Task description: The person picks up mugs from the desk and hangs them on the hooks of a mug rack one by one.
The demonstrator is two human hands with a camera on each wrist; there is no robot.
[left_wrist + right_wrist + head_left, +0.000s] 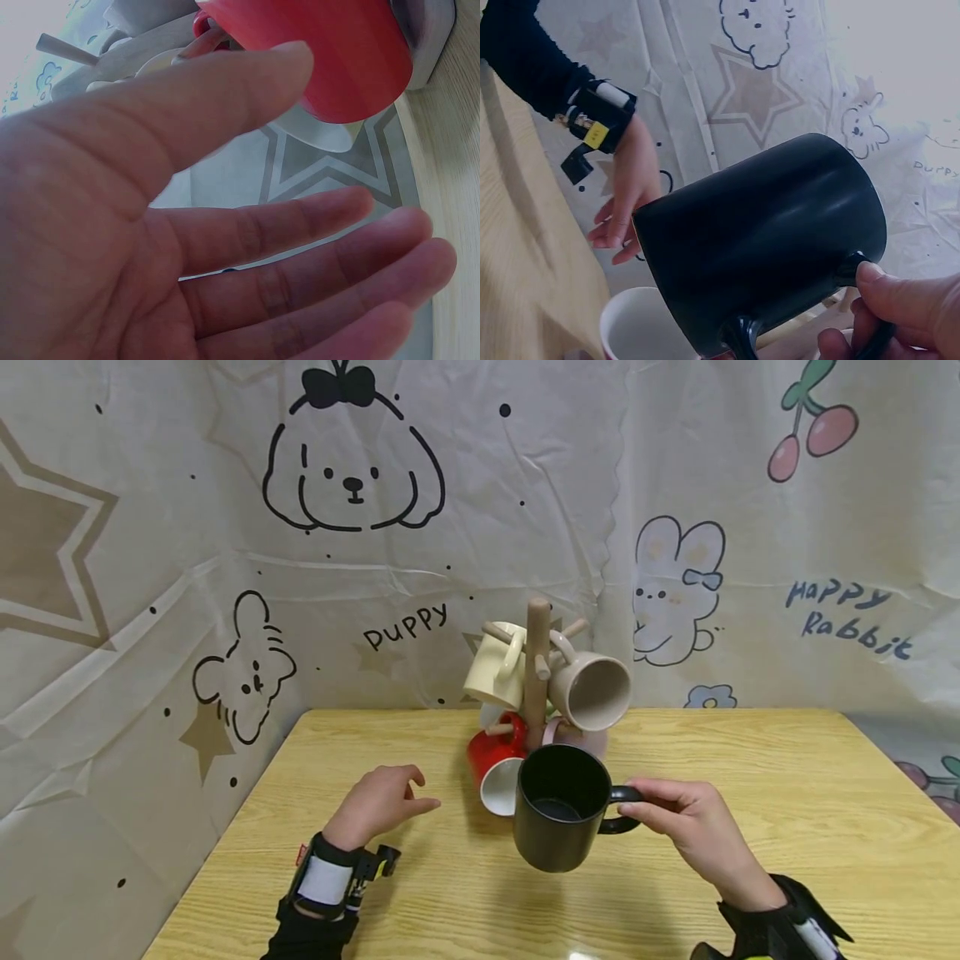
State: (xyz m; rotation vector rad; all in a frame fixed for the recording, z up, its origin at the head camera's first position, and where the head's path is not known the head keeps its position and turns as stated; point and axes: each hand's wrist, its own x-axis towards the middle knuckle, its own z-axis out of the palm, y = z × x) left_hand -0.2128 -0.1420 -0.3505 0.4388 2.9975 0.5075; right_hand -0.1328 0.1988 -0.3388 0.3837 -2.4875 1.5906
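A black mug (558, 835) is held up by its handle in my right hand (693, 827), in front of a wooden mug tree (537, 693). Thumb and fingers pinch that handle in the right wrist view, where the mug's dark side (765, 232) fills the middle. To the left of the mug, my left hand (382, 806) hovers over the table with nothing in it. Its fingers are spread and relaxed in the left wrist view, near a red mug (337, 52). That red mug (489, 760) hangs low on the tree's left side.
A cream mug (491, 668) and a beige mug (592, 689) hang on upper pegs. Partly hidden behind the black mug is a pinkish mug (588, 739). Everything stands on a wooden table (750, 793), with a printed cloth (480, 543) behind it.
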